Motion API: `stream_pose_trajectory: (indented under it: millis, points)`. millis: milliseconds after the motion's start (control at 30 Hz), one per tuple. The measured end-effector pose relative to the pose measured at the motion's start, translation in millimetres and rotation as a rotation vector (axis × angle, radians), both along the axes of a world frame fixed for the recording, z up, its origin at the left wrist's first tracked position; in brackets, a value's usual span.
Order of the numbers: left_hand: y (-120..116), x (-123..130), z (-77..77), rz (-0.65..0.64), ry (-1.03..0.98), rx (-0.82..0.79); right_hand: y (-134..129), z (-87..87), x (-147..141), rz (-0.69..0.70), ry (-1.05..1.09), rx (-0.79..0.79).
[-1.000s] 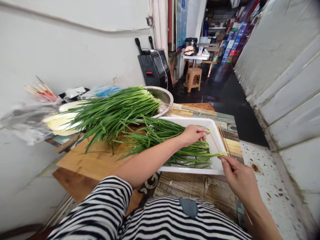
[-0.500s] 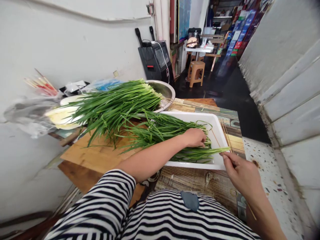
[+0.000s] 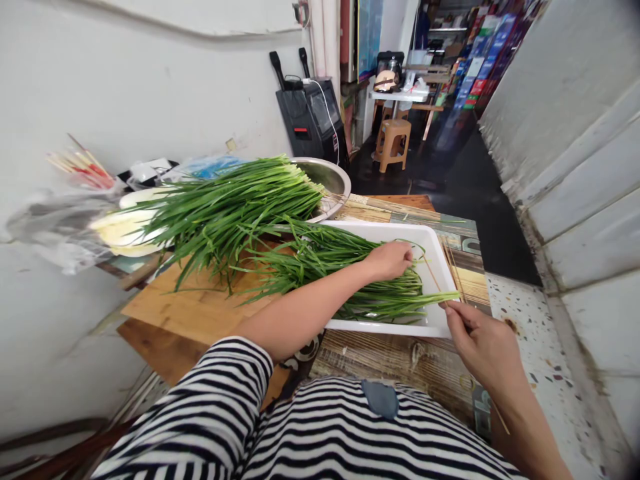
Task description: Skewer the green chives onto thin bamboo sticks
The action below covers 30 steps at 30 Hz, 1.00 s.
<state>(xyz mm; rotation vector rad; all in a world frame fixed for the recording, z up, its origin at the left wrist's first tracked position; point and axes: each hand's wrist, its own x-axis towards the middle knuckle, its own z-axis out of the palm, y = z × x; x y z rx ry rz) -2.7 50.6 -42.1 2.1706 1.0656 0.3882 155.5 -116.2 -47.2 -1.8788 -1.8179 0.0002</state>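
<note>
Long green chives (image 3: pixel 380 303) lie in a white tray (image 3: pixel 437 260), their leaves spilling over its left end. My left hand (image 3: pixel 393 261) is closed just above their stem ends; what its fingertips pinch is too small to make out. At the tray's right corner, my right hand (image 3: pixel 483 340) grips a thin wooden skewer (image 3: pixel 429 270), which points up and left over the tray and comes out below the palm. A few pale chive stems (image 3: pixel 443 297) lie across the skewer at my right fingertips. A larger pile of chives (image 3: pixel 250 203) rests on a metal bowl (image 3: pixel 343 183).
More skewers (image 3: pixel 456 270) lie right of the tray on the patterned table (image 3: pixel 380 360). A wooden board (image 3: pixel 185 300) is at the left, with white-and-yellow vegetables (image 3: pixel 125 233) and plastic bags (image 3: pixel 55 230) behind it. A black speaker (image 3: pixel 313 123) and a stool (image 3: pixel 393 143) stand farther back.
My left hand has lifted slightly up from the chive stems, with its fingers drawn together. My right hand and the skewer have barely moved.
</note>
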Motion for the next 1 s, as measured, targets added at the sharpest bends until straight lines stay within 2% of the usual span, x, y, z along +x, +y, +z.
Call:
stream_pose_trajectory:
  millis: [100,167,267,433,700,1000]
  points:
    - [3.2,0.6,0.7,0.138,-0.227,-0.223,-0.4,0.7,-1.0,-0.010,-0.016,0.014]
    - [2.6,1.2,0.9,0.157,-0.314,-0.329,-0.6,1.1,-1.5,-0.015,-0.028,0.024]
    - [-1.2,1.8,2.6,0.136,-0.382,-0.387,-0.8,1.2,-1.4,-0.009,-0.026,0.026]
    - [-4.4,2.2,4.9,0.132,-0.405,-0.382,-0.8,0.8,-0.4,-0.005,-0.001,0.014]
    - [0.8,2.8,-2.2,0.184,-0.370,-0.340,-1.4,-0.4,0.7,-0.008,-0.007,0.003]
    - [0.0,2.1,-2.1,0.171,-0.365,-0.328,-0.9,0.5,0.3,-0.001,-0.004,0.005]
